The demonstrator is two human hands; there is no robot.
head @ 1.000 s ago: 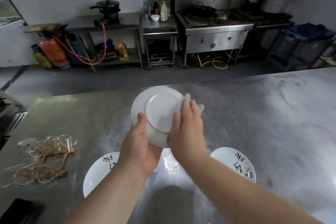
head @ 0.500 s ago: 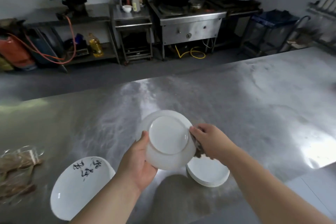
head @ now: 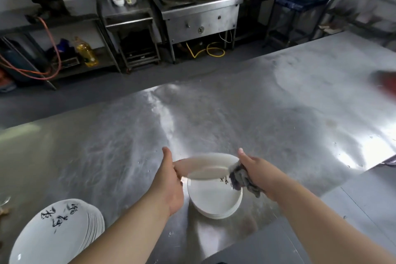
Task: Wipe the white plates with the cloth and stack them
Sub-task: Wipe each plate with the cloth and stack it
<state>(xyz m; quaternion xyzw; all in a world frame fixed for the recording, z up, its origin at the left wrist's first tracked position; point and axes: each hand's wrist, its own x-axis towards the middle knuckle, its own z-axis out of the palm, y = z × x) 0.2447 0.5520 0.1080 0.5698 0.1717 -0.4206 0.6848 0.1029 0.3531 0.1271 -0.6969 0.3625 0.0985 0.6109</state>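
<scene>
My left hand (head: 171, 180) grips the left rim of a white plate (head: 205, 167), held nearly flat just above a stack of white plates (head: 214, 199) on the steel table (head: 235, 118). My right hand (head: 255, 169) is closed on a crumpled grey cloth (head: 241, 178) and touches the held plate's right rim. The stack's top plate shows black writing near its far edge. A second stack of white plates (head: 57, 236) with black writing sits at the lower left.
The table's near edge runs diagonally at the lower right. A blurred red object (head: 385, 83) lies at the table's far right. Across the aisle stand a steel stove (head: 199, 13), shelving with pots, bottles and an orange hose (head: 51, 49).
The plate has gone from tilted upright, underside towards me, to nearly flat and lower over the right stack. My right hand shifted from wiping to holding the bunched cloth at the rim.
</scene>
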